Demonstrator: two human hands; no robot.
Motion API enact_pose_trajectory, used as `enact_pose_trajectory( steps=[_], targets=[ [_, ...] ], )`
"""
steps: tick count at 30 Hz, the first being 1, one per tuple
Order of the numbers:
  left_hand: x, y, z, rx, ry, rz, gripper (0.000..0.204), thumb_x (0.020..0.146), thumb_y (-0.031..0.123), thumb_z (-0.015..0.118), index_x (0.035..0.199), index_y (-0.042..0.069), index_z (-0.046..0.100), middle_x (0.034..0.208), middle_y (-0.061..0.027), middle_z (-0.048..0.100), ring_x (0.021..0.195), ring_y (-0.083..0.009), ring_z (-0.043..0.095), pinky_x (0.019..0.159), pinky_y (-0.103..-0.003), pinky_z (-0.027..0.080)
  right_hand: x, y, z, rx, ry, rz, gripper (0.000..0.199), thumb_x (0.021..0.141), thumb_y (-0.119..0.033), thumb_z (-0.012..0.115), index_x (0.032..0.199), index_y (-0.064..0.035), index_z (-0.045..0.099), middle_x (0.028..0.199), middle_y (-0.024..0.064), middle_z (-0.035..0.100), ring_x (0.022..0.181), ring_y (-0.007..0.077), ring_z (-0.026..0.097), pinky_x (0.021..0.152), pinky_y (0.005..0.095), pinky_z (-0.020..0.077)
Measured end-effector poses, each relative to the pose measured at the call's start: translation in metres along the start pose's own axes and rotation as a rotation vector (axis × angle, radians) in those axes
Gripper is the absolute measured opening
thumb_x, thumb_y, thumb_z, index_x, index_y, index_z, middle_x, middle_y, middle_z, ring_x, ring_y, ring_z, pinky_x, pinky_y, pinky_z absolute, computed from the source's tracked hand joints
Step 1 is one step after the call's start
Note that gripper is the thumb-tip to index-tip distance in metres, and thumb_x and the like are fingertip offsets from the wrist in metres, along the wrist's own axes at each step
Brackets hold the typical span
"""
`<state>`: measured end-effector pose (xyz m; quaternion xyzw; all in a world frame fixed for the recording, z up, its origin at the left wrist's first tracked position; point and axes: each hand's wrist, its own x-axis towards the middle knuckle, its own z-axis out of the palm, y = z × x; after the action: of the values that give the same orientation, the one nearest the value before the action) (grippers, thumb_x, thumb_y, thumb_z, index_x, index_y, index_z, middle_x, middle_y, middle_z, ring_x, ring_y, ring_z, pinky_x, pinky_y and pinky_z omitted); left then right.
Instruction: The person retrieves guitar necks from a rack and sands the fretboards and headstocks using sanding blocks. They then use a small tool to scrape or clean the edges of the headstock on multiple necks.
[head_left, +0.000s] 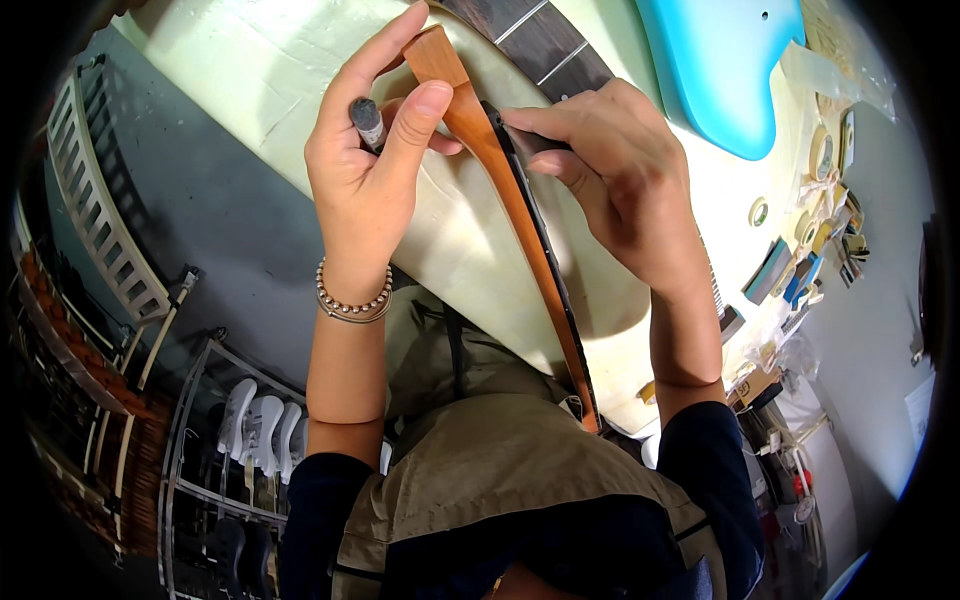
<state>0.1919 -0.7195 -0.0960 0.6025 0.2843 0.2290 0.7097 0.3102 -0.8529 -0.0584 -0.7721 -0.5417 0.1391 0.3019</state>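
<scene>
A guitar neck [512,205] of orange-brown wood with a dark fingerboard edge is tilted on its side, running from my left hand down toward my apron. My left hand [365,165] grips its blocky heel end, thumb on the near side and index finger behind. Tucked in the same hand is a short pen-like stick [368,124] with a dark end and a pale label. My right hand [625,175] pinches a small dark flat piece [537,141] close to the fingerboard's edge. Whether it touches the edge, I cannot tell.
Beyond my hands, another fretted fingerboard [545,45] and a light-blue guitar body [715,75] lie on the pale-covered workbench [235,95]. Tape rolls [760,211] and small tools line the right side. Racks with white guitar parts [263,430] stand at lower left.
</scene>
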Motion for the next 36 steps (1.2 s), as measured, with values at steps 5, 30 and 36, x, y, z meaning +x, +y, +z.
enact_pose_trajectory(
  steps=[5, 30, 36],
  targets=[
    [0.0, -0.001, 0.001, 0.005, 0.003, 0.01, 0.045, 0.088, 0.017, 0.055, 0.126, -0.003, 0.042, 0.115, -0.0158, 0.054, 0.087, -0.0128, 0.058, 0.059, -0.023, 0.051, 0.001, -0.003, 0.002, -0.107, 0.022, -0.026, 0.026, 0.062, -0.012, 0.07, 0.088, -0.01, 0.065, 0.07, 0.0007, 0.055, 0.064, 0.02, 0.048, 0.057, 0.0313, 0.0405],
    [0.0, 0.0, 0.0, 0.017, -0.005, 0.008, 0.044, 0.088, 0.016, 0.054, 0.126, -0.003, 0.042, 0.115, -0.0166, 0.054, 0.086, -0.0127, 0.058, 0.059, -0.022, 0.051, 0.002, 0.0, 0.003, -0.072, 0.015, -0.022, 0.024, 0.064, -0.01, 0.069, 0.088, -0.0095, 0.065, 0.069, 0.0008, 0.055, 0.063, 0.0199, 0.047, 0.056, 0.0308, 0.04],
    [0.0, -0.002, 0.0, 0.027, -0.007, 0.027, 0.045, 0.088, 0.017, 0.054, 0.126, -0.004, 0.042, 0.115, -0.0163, 0.054, 0.087, -0.0129, 0.058, 0.059, -0.022, 0.052, 0.006, -0.01, -0.003, -0.139, 0.006, -0.044, 0.031, 0.061, -0.002, 0.069, 0.091, -0.0055, 0.065, 0.073, 0.0047, 0.059, 0.067, 0.0231, 0.051, 0.059, 0.0326, 0.0416]
  ],
)
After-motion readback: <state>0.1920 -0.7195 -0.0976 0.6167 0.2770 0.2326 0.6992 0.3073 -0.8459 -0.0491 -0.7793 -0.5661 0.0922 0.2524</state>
